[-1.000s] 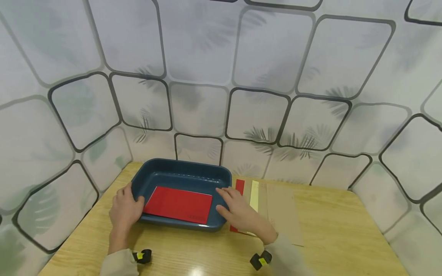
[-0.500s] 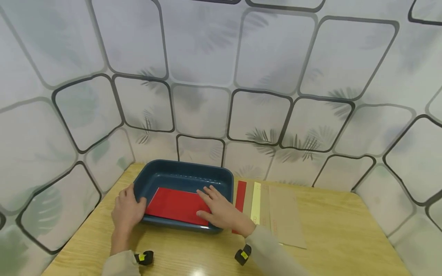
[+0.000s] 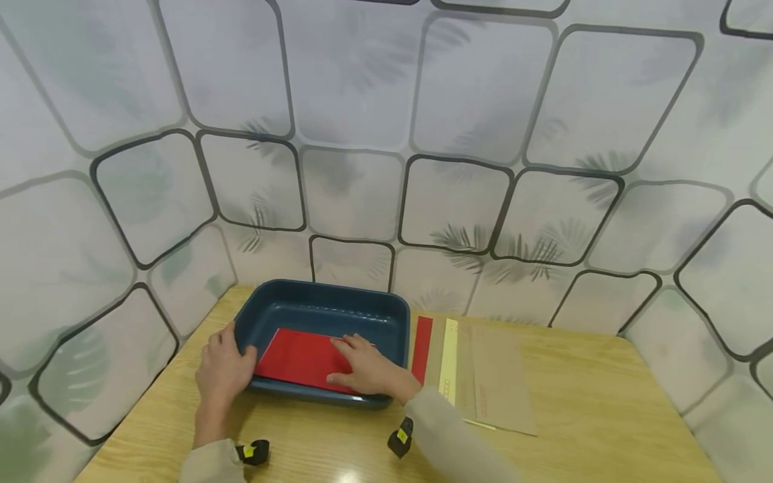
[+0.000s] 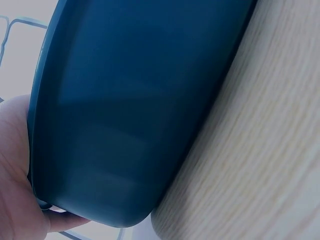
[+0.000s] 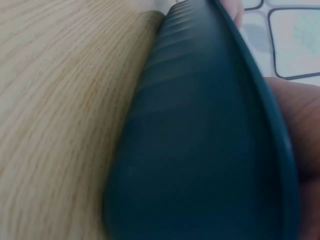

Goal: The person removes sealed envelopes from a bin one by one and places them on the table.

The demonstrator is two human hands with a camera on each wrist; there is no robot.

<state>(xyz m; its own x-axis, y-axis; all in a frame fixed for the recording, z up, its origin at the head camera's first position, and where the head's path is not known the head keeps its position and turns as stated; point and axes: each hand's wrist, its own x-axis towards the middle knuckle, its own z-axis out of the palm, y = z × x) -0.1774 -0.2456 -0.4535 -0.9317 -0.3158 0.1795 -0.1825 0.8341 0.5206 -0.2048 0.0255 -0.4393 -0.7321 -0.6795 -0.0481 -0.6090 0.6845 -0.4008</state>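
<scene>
The right end of the red sheet [image 3: 296, 359] was mostly hidden by the right hand [image 3: 370, 369], whose fingers were extended over it with nothing gripped; how firmly the sheet was pressed could not be told; it was laid inside the dark blue tray [image 3: 326, 294], toward the near wall. The tray's left rim was gripped by the left hand [image 3: 225, 363], thumb inside; in both wrist views the tray's inside was blocked by its outer wall, and the hands were cut off. The lower end of the yellow strip [image 3: 449, 359] was covered by the right sleeve [image 3: 453, 429]; small reddish marks were printed on it and on the brown sheet [image 3: 504, 376], too small to be read. Bare tray floor was left behind the red sheet; at the tray's right side only a narrow gap was left before the red strip [image 3: 421, 349]; the wooden table [image 3: 604, 402] was extended rightward, bounded behind by the patterned curtain [image 3: 350, 191].
</scene>
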